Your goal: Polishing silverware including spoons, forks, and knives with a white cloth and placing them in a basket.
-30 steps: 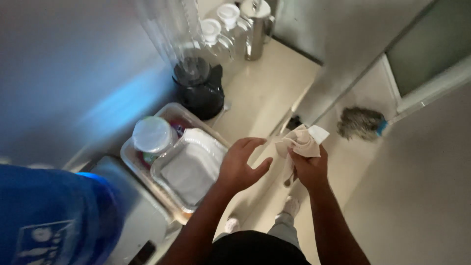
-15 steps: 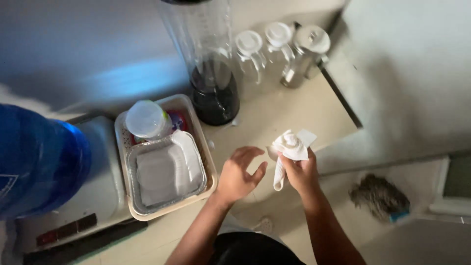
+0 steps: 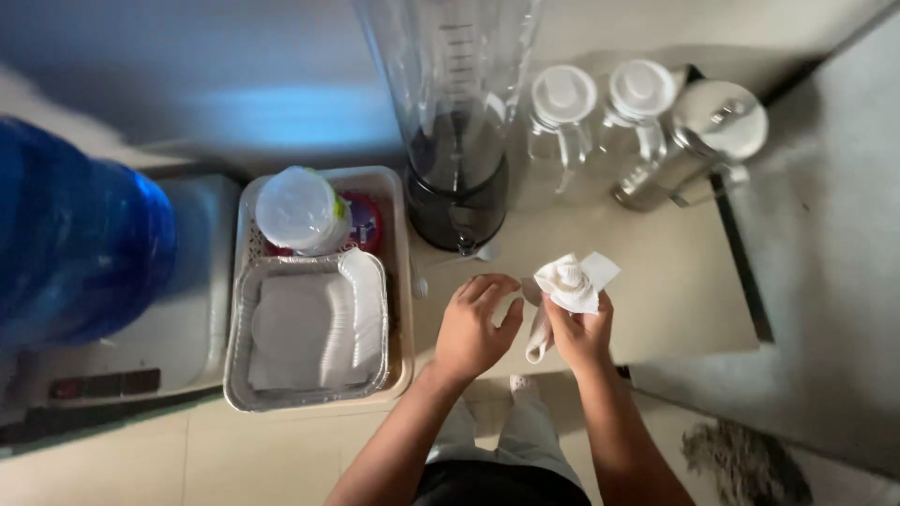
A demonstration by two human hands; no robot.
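Looking down from the head view, the right hand (image 3: 581,333) clenches a crumpled white paper towel (image 3: 569,281) above the counter's (image 3: 656,281) front edge. The left hand (image 3: 473,328) hovers just beside it, fingers loosely spread, grasping nothing. A blender (image 3: 459,122) stands behind them, and a foil tray (image 3: 309,333) lies to the left near a blue water jug (image 3: 75,234).

Both forearms are bare to the elbow, no sleeves, watch or bracelet showing on either wrist. The left hand (image 3: 472,330) and right hand (image 3: 578,333) wear no gloves or rings that I can see. Lower down there's a dark top, light grey trousers, and pale perforated clog-type shoes (image 3: 522,384) on the feet.
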